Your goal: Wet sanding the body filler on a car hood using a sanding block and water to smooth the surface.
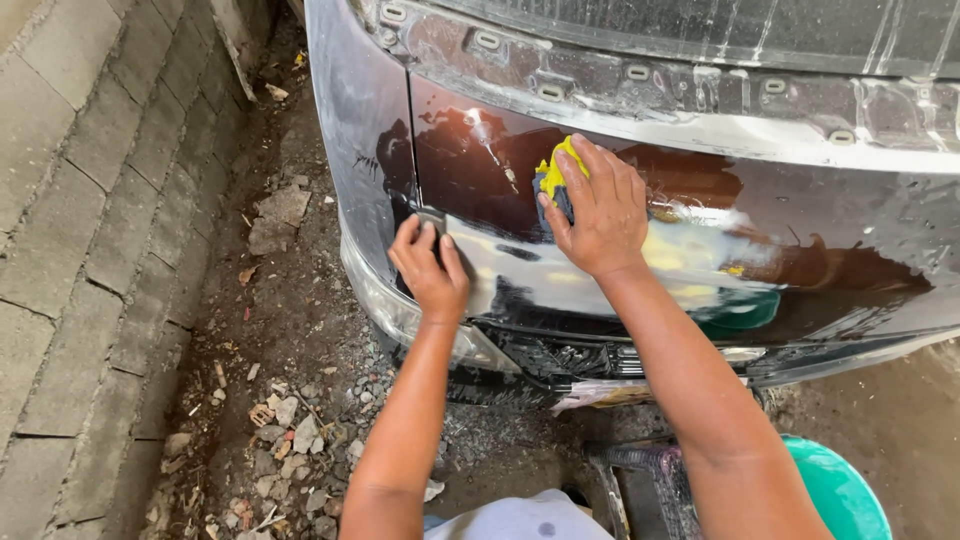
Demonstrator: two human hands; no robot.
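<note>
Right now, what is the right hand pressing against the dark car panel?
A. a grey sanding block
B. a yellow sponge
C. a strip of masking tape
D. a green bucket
B. The right hand lies flat over a yellow sponge on the wet dark car panel, while the left hand holds a small grey piece at the panel's edge.

Grey paving blocks (pixel 70 250) running along the left edge, loose stones and rubble (pixel 290 430) lying scattered on the dirt ground (pixel 300 310) (dry leaves mixed in), a teal bucket (pixel 845 490) sitting at the lower right corner.
</note>
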